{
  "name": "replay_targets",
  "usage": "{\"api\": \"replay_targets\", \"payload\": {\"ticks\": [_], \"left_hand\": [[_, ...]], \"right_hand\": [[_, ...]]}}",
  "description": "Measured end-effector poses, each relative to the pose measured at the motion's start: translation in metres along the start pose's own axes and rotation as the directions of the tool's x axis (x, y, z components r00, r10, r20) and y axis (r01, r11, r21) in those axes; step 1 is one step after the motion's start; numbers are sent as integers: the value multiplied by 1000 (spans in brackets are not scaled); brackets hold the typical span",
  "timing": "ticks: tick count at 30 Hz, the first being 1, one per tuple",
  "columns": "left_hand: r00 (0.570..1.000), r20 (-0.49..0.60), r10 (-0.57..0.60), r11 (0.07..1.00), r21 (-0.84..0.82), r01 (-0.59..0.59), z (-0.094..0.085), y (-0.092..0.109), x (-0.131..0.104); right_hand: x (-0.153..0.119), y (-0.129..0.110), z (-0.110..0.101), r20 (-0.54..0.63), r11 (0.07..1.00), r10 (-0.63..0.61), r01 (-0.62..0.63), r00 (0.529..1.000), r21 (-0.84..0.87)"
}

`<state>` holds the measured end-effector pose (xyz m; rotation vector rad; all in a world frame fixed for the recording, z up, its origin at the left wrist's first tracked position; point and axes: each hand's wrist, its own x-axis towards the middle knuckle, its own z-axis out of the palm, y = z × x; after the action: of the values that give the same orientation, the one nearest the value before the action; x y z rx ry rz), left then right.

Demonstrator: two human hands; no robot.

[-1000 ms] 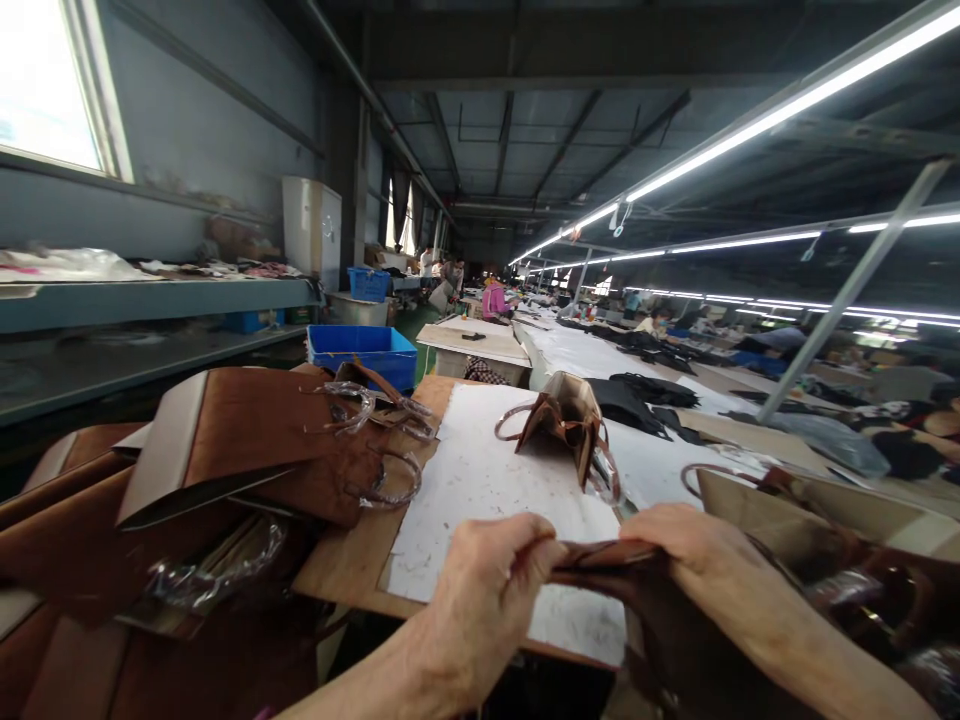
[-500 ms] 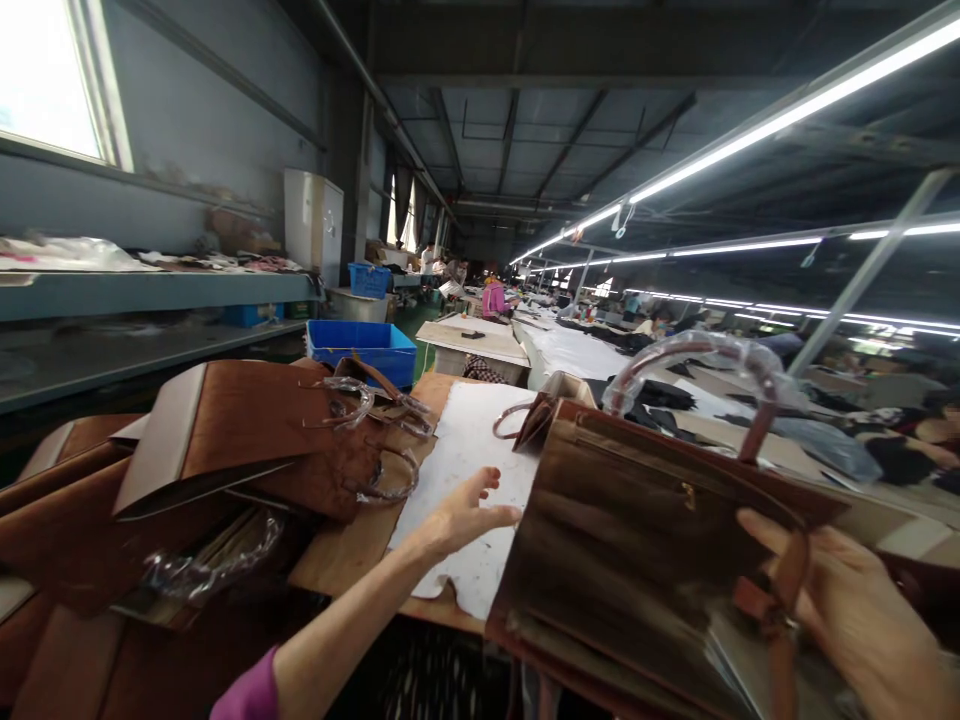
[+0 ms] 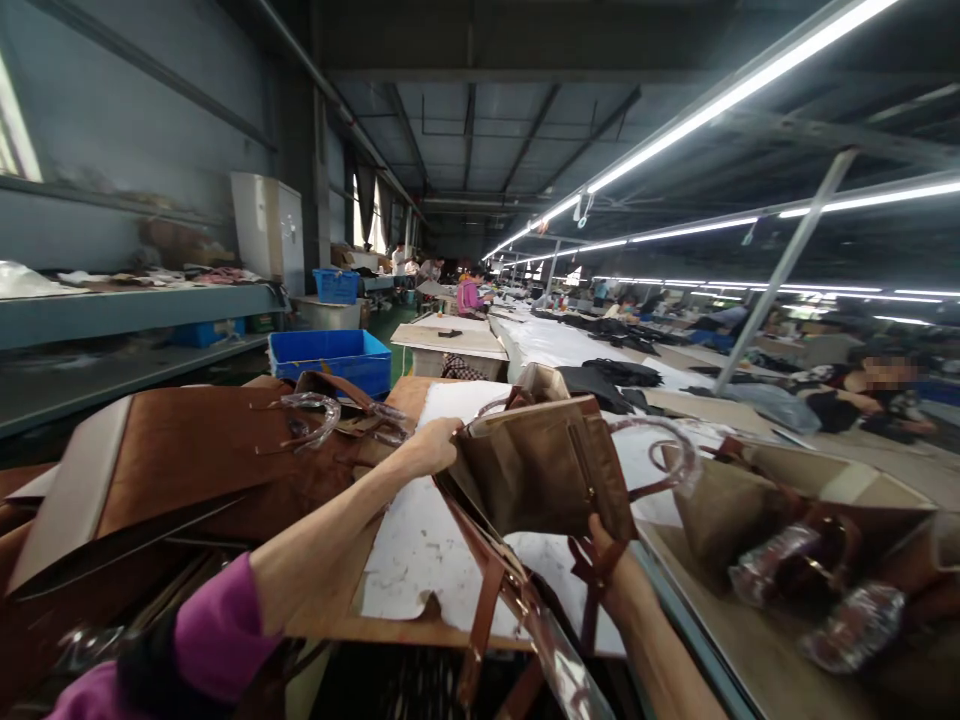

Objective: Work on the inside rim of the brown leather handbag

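Note:
A brown handbag [image 3: 529, 475] hangs in front of me over the worktable, its mouth facing me so that the olive-brown lining and an inner zip show. My left hand [image 3: 435, 447] is closed on the left edge of the bag's rim. On the lower right, my right hand [image 3: 609, 555] grips the rim with the thumb against the lining. One plastic-wrapped handle [image 3: 559, 650] dangles below, beside loose straps. The other wrapped handle [image 3: 679, 450] sticks out to the right. Beneath the bag lies a stained white sheet [image 3: 412, 550] on the brown board.
Brown bags [image 3: 195, 450] with wrapped handles are piled at my left. Another open bag [image 3: 825, 500] stands on the right-hand table. Beyond the board is a blue bin [image 3: 330, 360]. Several people work farther back, and a person [image 3: 862, 390] is at the right.
My left hand has gone from open above the white sheet to gripping the bag's left rim. The bag has moved left and turned, its handle now hanging toward me.

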<state>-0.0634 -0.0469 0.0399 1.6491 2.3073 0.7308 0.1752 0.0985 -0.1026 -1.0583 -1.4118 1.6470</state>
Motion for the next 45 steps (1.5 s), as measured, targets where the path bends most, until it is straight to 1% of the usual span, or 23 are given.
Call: {"api": "replay_targets", "payload": {"ticks": [2,5,9,11,12,13,14,15,17,18,19,20,21,24,26,27,29,32,35,38,40,42,45], "left_hand": [[998,14,69,991,115,-70,-7,14,4],[991,85,99,944,306,-120,-3,29,13],[991,108,84,869,478,-126,17,33,25],[992,90,84,856,504,-119,25,31,29],[993,84,85,854,508,-117,28,31,31],[992,79,94,855,505,-121,30,30,32],[991,69,115,857,497,-134,31,31,33],[987,55,151,860,486,-159,32,31,33],[965,15,263,857,456,-240,33,35,33],[943,2,334,846,441,-300,33,37,33],[914,0,407,827,424,-368,33,41,32],[878,14,479,800,404,-443,33,44,32],[837,41,546,767,379,-518,32,48,32],[722,137,679,667,297,-683,32,58,32],[692,182,699,643,265,-719,34,60,35],[694,195,693,647,257,-718,36,59,36],[722,188,666,679,249,-691,38,55,40],[774,126,621,748,199,-633,41,48,45],[789,82,610,777,133,-615,44,47,47],[800,72,596,789,133,-600,49,51,47],[813,70,579,801,141,-582,52,54,48],[824,56,564,812,143,-566,53,56,49],[831,24,556,820,149,-553,52,57,50]], "right_hand": [[-8,17,4,15,986,162,-162,987,30],[-23,30,-1,70,945,326,-327,943,6],[-41,19,-20,94,946,299,-282,950,-162],[-52,4,-29,84,936,195,-159,977,-313],[-58,-4,-32,67,916,106,-71,992,-395],[-64,-13,-35,35,878,-16,31,999,-478],[-70,-22,-37,2,810,-162,134,987,-571],[-74,-31,-37,-35,721,-315,215,949,-658],[-77,-46,-36,-64,541,-563,309,824,-782],[-75,-53,-35,-53,465,-645,336,762,-819],[-72,-58,-33,-28,410,-692,360,722,-838],[-67,-63,-30,1,384,-704,382,710,-840],[-61,-67,-27,26,391,-684,396,729,-831],[-47,-74,-15,91,490,-516,381,852,-784],[-42,-77,-11,127,519,-449,374,884,-768],[-41,-79,-10,137,518,-444,379,886,-767],[-38,-86,-15,155,507,-453,397,878,-765],[-33,-100,-35,185,471,-472,424,862,-774],[-28,-108,-57,250,443,-454,459,856,-770],[-25,-100,-67,268,468,-412,455,871,-757],[-25,-89,-65,211,474,-462,441,861,-762],[-26,-79,-60,156,417,-573,450,805,-789],[-27,-70,-50,184,258,-702,486,688,-835]]}}
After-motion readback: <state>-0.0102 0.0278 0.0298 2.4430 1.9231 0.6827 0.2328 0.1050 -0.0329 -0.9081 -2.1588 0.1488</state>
